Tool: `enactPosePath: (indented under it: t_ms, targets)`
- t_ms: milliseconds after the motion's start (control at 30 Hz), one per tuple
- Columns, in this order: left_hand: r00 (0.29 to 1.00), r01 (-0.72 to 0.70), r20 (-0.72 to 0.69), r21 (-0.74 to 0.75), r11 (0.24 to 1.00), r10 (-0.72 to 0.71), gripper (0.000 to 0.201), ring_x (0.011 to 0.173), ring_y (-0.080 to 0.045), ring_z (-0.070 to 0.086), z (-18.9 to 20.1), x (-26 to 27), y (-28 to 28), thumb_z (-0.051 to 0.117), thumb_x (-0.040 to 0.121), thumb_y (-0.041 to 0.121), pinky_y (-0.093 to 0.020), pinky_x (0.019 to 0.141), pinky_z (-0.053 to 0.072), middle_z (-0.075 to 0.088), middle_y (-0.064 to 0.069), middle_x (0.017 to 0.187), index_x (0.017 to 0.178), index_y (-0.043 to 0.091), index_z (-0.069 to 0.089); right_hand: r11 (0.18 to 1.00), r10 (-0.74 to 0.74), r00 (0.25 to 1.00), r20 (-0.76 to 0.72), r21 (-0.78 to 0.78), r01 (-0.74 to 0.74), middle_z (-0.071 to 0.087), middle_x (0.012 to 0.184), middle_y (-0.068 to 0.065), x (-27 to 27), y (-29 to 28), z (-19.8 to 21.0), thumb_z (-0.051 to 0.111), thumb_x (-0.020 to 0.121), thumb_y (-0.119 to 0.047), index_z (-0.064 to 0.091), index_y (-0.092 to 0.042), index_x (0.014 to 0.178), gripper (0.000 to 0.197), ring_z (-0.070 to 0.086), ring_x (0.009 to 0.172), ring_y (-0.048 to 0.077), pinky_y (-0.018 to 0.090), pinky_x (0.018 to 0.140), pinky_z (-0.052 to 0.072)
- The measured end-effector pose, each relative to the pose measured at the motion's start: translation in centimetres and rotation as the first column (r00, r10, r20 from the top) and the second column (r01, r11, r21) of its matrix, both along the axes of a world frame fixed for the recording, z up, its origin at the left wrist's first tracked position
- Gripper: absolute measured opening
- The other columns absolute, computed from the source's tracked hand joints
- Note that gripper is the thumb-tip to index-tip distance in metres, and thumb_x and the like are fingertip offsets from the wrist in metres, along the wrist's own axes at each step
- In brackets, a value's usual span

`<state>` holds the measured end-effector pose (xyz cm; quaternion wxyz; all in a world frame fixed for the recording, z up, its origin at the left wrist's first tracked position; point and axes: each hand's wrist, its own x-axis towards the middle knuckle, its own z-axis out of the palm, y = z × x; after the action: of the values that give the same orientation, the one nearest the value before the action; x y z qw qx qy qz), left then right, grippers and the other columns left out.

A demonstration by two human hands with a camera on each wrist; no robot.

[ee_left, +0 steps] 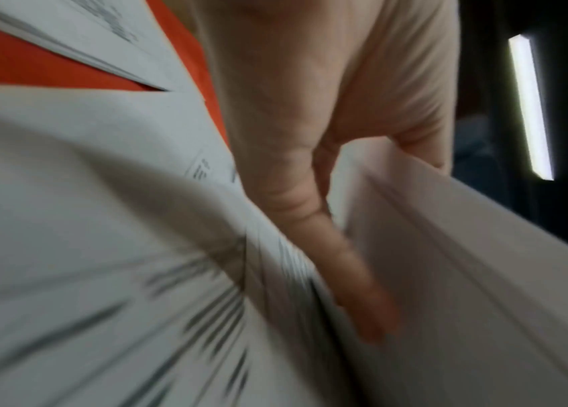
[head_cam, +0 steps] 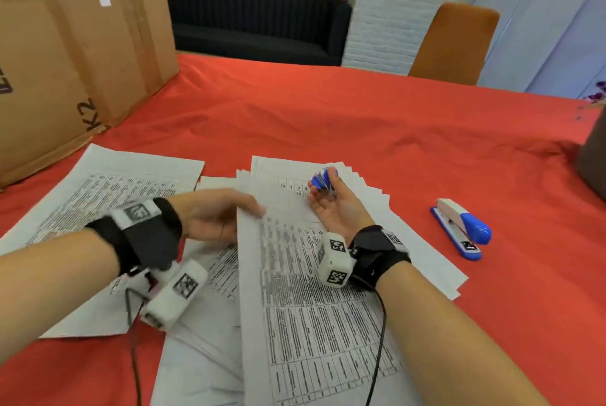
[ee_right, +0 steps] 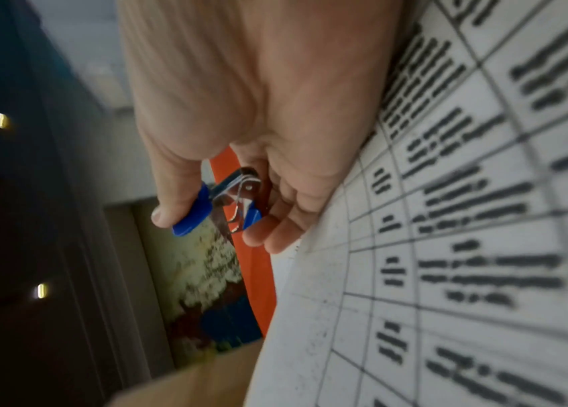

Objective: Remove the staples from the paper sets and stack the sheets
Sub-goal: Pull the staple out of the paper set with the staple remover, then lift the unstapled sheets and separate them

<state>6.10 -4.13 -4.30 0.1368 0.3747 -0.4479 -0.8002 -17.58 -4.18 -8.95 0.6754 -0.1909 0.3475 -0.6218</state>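
We pinch sheets [head_cam: 295, 274] with the left hand [head_cam: 213, 218]; at three o'clock, the right hand [head_cam: 331, 208] holds the staple remover [head_cam: 323, 181] ready.

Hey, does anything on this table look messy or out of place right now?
Yes. The papers lie fanned and crooked instead of squared up, and a sheet near the front edge looks creased. The stapler sits off to the right side, unused.
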Motion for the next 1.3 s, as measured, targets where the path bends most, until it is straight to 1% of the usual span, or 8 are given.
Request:
enactPosePath:
  t_ms: [167, 267, 367, 567, 633, 767, 1033, 1300]
  targets:
    - [0.978, -0.053, 0.194, -0.130, 0.990, 0.078, 0.032, 0.091, -0.028, 0.071, -1.2, 0.2, 3.0, 0.044, 0.090, -0.013, -0.040, 0.081, 0.057, 0.071, -0.016, 0.105, 0.115, 0.003, 0.057, 0.995, -0.030, 0.799, -0.600, 0.057, 0.080, 0.053, 0.075, 0.005, -3.7, -1.2, 2.9, 0.067, 0.087, -0.031, 0.064, -0.006, 0.085, 0.026, 0.051, 0.064, 0.017, 0.027, 0.060, 0.046]
    - [0.943, -0.212, 0.204, -0.243, 0.947, 0.263, 0.028, 0.097, -0.033, 0.068, -0.5, 1.9, 2.3, 0.049, 0.093, -0.003, -0.045, 0.085, 0.055, 0.070, -0.017, 0.109, 0.120, 0.002, 0.055, 0.963, 0.014, 0.191, -0.982, 0.065, 0.260, 0.047, 0.063, 0.005, -8.4, -1.3, 5.3, 0.069, 0.084, -0.038, 0.056, -0.004, 0.062, 0.043, 0.045, 0.068, 0.024, 0.029, 0.054, 0.035]
    - [0.882, -0.391, 0.123, -0.347, 0.852, 0.454, 0.027, 0.098, -0.033, 0.066, 0.5, 3.0, 1.7, 0.051, 0.094, 0.004, -0.045, 0.084, 0.054, 0.068, -0.016, 0.112, 0.121, 0.006, 0.056, 0.930, 0.281, -0.335, -0.899, 0.168, 0.327, 0.057, 0.080, 0.015, -12.1, -1.4, 5.6, 0.065, 0.086, -0.043, 0.054, -0.003, 0.067, 0.047, 0.055, 0.080, 0.032, 0.033, 0.065, 0.041]
    - [0.757, -0.601, -0.118, -0.513, 0.613, 0.643, 0.027, 0.092, -0.020, 0.068, 3.4, 3.2, 0.5, 0.050, 0.096, 0.007, -0.029, 0.070, 0.055, 0.068, -0.009, 0.113, 0.121, 0.011, 0.058, 0.889, 0.394, -0.493, -0.775, 0.186, 0.419, 0.051, 0.127, 0.020, -12.4, -1.5, 6.2, 0.058, 0.085, -0.056, 0.055, 0.001, 0.125, 0.069, 0.040, 0.125, 0.037, 0.038, 0.099, 0.037]
    - [0.727, -0.636, -0.189, -0.545, 0.545, 0.660, 0.030, 0.094, -0.020, 0.067, 4.7, 2.9, -0.1, 0.049, 0.095, 0.006, -0.030, 0.075, 0.054, 0.067, -0.008, 0.114, 0.124, 0.009, 0.057, 0.947, 0.063, -0.345, -0.936, -0.053, 0.317, 0.034, 0.145, 0.021, -10.4, -1.1, 8.1, 0.055, 0.086, -0.059, 0.037, 0.001, 0.141, 0.084, 0.030, 0.135, 0.036, 0.041, 0.110, 0.027]
    - [0.705, -0.662, -0.311, -0.612, 0.433, 0.638, 0.028, 0.100, -0.021, 0.066, 8.6, 1.0, -0.7, 0.049, 0.095, 0.009, -0.036, 0.084, 0.053, 0.067, -0.006, 0.113, 0.121, 0.011, 0.057, 0.975, 0.064, 0.458, -0.887, -0.043, -0.220, 0.061, 0.127, 0.006, -4.3, 0.2, 11.8, 0.059, 0.071, -0.075, 0.052, -0.009, 0.132, 0.090, 0.059, 0.111, 0.025, 0.045, 0.104, 0.039]
    - [0.634, -0.705, -0.592, -0.706, 0.058, 0.497, 0.012, 0.087, -0.010, 0.047, 17.8, -2.8, -1.1, 0.037, 0.080, 0.016, -0.027, 0.080, 0.039, 0.050, -0.003, 0.094, 0.086, 0.021, 0.046, 0.817, -0.353, 0.654, -0.669, -0.561, -0.132, 0.060, 0.128, 0.009, -1.6, -0.1, 19.4, 0.049, 0.097, -0.007, 0.048, -0.006, 0.129, 0.033, 0.059, 0.117, 0.023, 0.038, 0.099, 0.049]
    - [0.612, -0.644, -0.395, -0.751, 0.143, 0.685, 0.020, 0.087, -0.015, 0.051, 11.1, -2.8, -3.6, 0.041, 0.087, 0.030, -0.032, 0.074, 0.040, 0.058, 0.002, 0.089, 0.089, 0.015, 0.055, 0.885, -0.236, 0.612, -0.755, -0.427, -0.184, 0.066, 0.121, 0.007, -2.0, 0.1, 15.5, 0.072, 0.082, -0.012, 0.056, -0.007, 0.128, 0.049, 0.063, 0.112, 0.021, 0.043, 0.102, 0.045]
